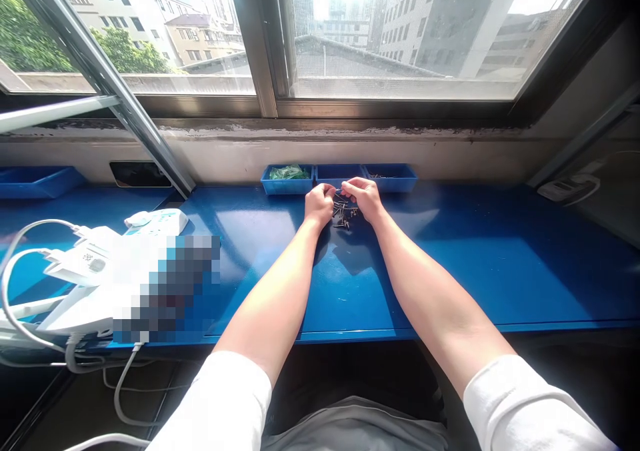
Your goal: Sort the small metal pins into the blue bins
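My left hand [320,203] and my right hand [363,196] meet over the blue table, just in front of the small bins. The fingertips of both are pinched close together, with a tiny thin piece between them that is too small to name. Beneath the hands lies a loose pile of small, thin metal pieces [343,216] that look like screws or pins. Part of the pile is covered by the left hand.
Three blue bins stand behind the hands: the left bin [287,186] holds green plastic bags, and the right bin [397,183] some small parts. On the left are a white power strip [163,222] with plugs and cables, and a metal post [145,131].
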Demonstrator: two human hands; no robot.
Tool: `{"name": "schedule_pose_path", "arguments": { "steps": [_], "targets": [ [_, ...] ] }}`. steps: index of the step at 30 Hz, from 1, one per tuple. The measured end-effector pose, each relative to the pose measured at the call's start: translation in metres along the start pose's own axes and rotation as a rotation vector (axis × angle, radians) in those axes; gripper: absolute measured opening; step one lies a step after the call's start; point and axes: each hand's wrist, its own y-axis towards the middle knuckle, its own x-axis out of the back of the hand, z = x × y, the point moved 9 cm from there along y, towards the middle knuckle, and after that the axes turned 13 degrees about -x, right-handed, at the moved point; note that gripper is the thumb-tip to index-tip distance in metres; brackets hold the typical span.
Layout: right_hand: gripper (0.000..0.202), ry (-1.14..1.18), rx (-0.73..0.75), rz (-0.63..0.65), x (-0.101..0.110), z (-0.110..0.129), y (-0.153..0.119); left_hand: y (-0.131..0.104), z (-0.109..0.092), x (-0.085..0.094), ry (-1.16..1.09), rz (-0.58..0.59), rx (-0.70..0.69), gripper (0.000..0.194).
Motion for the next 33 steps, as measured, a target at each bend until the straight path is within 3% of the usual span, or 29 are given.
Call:
{"name": "schedule_pose_path", "arguments": {
  "steps": [6,10,14,20,24,27,30,33],
  "targets": [
    [0.02,-0.064,0.005,-0.073,0.008,-0.003,0.003,0.002,0.002,-0.001,0.035,-0.013,-0.019,0.021],
    [0.022,-0.259,0.032,-0.322,0.03,0.003,0.005,0.001,0.01,0.007,0.105,-0.085,0.03,0.027],
    [0.032,-0.531,0.025,-0.478,0.047,0.011,0.007,0.0,0.015,0.006,0.171,-0.053,0.064,0.025],
    [0.068,-0.638,-0.141,-0.441,0.06,-0.005,0.02,0.0,0.018,0.002,0.235,0.002,0.073,0.027],
    [0.084,-0.608,-0.153,-0.412,0.059,-0.012,0.022,0.0,0.02,0.0,0.256,0.031,0.078,0.028],
    [0.077,-0.657,-0.076,-0.47,0.054,-0.005,0.015,-0.001,0.02,-0.002,0.264,0.054,0.085,0.028],
    [0.055,-0.732,0.021,-0.501,0.041,0.007,0.005,-0.001,0.02,-0.003,0.277,0.077,0.09,0.028],
    [0.032,-0.843,0.098,-0.296,0.01,0.008,0.001,-0.001,0.02,-0.004,0.298,0.105,0.093,0.029]
  ]
}}
